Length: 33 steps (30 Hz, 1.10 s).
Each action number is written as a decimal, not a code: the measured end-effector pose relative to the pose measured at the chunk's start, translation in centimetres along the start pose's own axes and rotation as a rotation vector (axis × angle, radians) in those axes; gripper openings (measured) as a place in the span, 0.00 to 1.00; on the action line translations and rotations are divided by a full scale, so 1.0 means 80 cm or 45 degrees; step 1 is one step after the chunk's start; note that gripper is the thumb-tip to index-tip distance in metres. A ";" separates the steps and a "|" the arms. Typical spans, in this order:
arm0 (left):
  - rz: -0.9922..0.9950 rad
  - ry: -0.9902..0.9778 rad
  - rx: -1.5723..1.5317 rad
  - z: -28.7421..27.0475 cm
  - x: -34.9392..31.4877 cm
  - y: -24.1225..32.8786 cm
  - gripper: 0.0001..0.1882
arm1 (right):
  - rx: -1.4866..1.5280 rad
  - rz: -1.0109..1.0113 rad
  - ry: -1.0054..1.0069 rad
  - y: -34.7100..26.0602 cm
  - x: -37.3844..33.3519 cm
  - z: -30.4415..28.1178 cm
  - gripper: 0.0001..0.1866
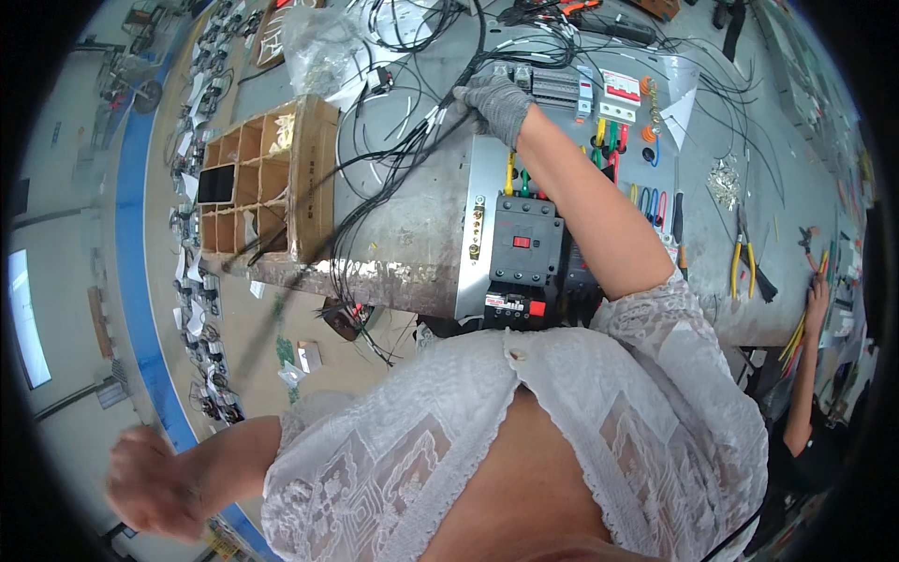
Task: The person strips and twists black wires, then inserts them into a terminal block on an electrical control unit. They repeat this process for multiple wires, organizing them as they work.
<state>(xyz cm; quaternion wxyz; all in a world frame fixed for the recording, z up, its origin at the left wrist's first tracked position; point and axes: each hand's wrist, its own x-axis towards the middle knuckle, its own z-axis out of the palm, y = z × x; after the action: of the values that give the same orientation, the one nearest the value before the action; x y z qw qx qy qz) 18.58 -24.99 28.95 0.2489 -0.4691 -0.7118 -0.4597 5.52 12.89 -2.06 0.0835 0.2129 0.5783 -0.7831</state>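
My right hand (498, 109), in a grey knit glove, is closed around a bundle of black wires (412, 150) at the upper left of a metal mounting plate (476, 272). My bare left hand (154, 482) is out at the lower left, away from the bench, blurred and curled; what it holds cannot be made out. Blurred dark strands stretch from the bundle toward the lower left. On the plate sit a dark grey circuit breaker (526, 240) with a red switch, a white breaker (620, 97) with red levers, and a terminal block (558, 86). Coloured wires run between them, partly behind my right forearm.
Left of the wires stands a divided cardboard box (314, 178) with a dark phone (216, 184) on it. Yellow-handled pliers (744, 262) and a pile of small metal parts (724, 183) lie at right. Another person's arm (807, 365) reaches in at far right.
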 end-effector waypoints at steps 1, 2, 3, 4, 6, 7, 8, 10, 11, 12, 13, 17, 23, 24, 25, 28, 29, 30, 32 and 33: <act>0.052 -0.321 -0.345 0.015 0.006 0.000 0.09 | -0.086 0.026 0.039 0.001 0.003 -0.001 0.08; 0.111 -0.642 -0.699 0.037 0.012 -0.002 0.09 | -0.099 0.012 0.044 0.001 0.005 0.001 0.08; 0.176 -0.748 -0.826 0.049 0.004 -0.009 0.08 | -0.110 -0.002 0.050 0.002 0.006 0.002 0.08; 0.221 -0.855 -0.941 0.063 -0.003 -0.011 0.07 | -0.119 -0.003 0.037 0.005 0.007 0.003 0.08; 0.286 -0.888 -1.188 0.081 -0.007 -0.029 0.06 | -0.066 0.003 0.005 0.009 0.007 0.002 0.07; 0.299 -1.010 -1.250 0.090 0.004 -0.042 0.05 | -0.049 0.012 0.044 0.007 0.002 0.001 0.06; 0.295 -1.127 -1.290 0.098 0.015 -0.048 0.05 | -0.035 0.019 0.063 0.003 0.000 0.003 0.06; 0.218 -1.549 -1.218 0.103 0.055 -0.045 0.05 | -0.047 0.042 0.031 0.007 0.006 0.001 0.04; 0.341 -1.411 -1.346 0.089 0.051 -0.042 0.06 | -0.029 0.042 0.012 0.007 0.004 0.001 0.04; 0.472 -1.266 -1.457 0.074 0.047 -0.038 0.06 | -0.010 0.043 -0.006 0.005 0.003 0.002 0.04; 0.537 -1.163 -1.568 0.075 0.058 -0.029 0.06 | -0.137 0.009 -0.033 0.006 0.006 0.001 0.04; 0.654 -1.180 -1.527 0.104 0.060 -0.040 0.07 | -0.088 0.029 -0.027 0.006 0.005 -0.001 0.05; -0.770 -0.474 -0.664 0.248 0.051 -0.167 0.07 | 0.035 -0.031 -0.047 0.005 -0.001 -0.008 0.03; -0.587 -0.481 -0.299 0.288 0.028 -0.226 0.08 | 0.123 -0.082 -0.027 0.005 -0.007 -0.002 0.03; -0.448 -0.588 0.021 0.314 0.005 -0.260 0.12 | 0.087 -0.118 -0.054 0.008 -0.004 -0.001 0.03; -0.602 -0.663 -0.027 0.368 -0.048 -0.295 0.16 | 0.050 -0.154 -0.057 0.006 0.001 0.007 0.04; -0.654 -0.654 -0.006 0.379 -0.049 -0.298 0.16 | 0.075 -0.149 -0.034 0.006 0.001 0.006 0.04; -0.710 -0.642 0.019 0.388 -0.048 -0.301 0.15 | 0.098 -0.141 -0.016 0.007 0.001 0.004 0.04; -0.557 -0.627 0.110 0.392 -0.049 -0.303 0.12 | 0.070 -0.140 0.029 0.003 -0.003 0.003 0.05; -0.484 -0.616 0.156 0.393 -0.049 -0.304 0.11 | 0.042 -0.136 0.053 0.003 -0.004 0.002 0.05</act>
<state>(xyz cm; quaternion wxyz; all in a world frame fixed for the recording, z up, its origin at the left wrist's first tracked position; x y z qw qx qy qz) 0.94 -2.17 1.38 0.0098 -0.4075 -0.8518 -0.3291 5.84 12.65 -2.13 0.0261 0.1992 0.5774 -0.7914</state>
